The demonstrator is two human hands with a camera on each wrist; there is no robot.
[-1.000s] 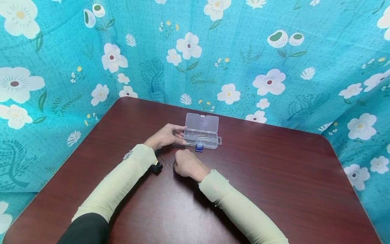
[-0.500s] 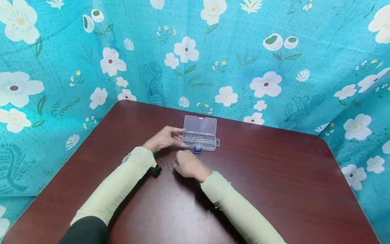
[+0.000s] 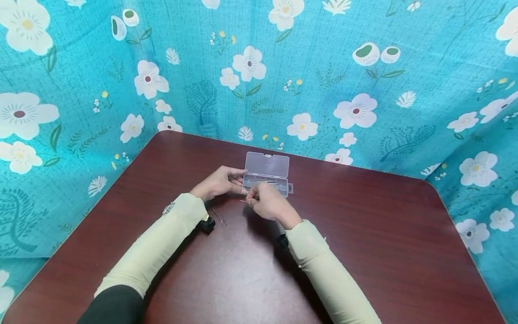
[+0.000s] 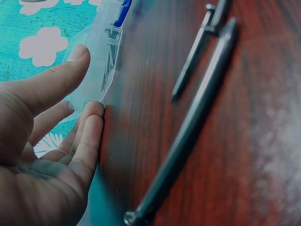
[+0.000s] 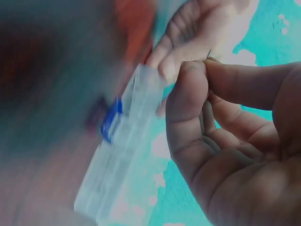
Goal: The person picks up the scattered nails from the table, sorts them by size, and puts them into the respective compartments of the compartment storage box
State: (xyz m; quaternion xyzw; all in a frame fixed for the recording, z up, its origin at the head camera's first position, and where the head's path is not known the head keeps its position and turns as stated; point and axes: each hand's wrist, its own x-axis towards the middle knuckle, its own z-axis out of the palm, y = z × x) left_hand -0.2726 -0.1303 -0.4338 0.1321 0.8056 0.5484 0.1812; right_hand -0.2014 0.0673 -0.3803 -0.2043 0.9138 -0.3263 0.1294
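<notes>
A clear plastic box point(image 3: 265, 177) with its lid raised stands near the back of the table; thin metal nails lie in its compartments. At its left end my left hand point(image 3: 220, 182) holds it between thumb and fingers. My right hand point(image 3: 269, 202) is over the box's front edge, thumb and index finger pinching a thin nail point(image 3: 243, 200) whose end sticks out to the left. In the right wrist view only a dark tip of it shows above the fingertips. More nails point(image 4: 186, 117) lie loose on the table by the left wrist.
The box has a blue latch point(image 4: 123, 13) at its front and a hanging tab point(image 3: 290, 188) on its right end. The brown wooden table point(image 3: 364, 234) reaches back to a turquoise flowered curtain point(image 3: 315, 81). A black wrist camera point(image 3: 208, 224) sits under the left cuff.
My right hand has risen from the loose nails and moved right and back to the box with a nail in its fingers. My left hand stays at the box's end.
</notes>
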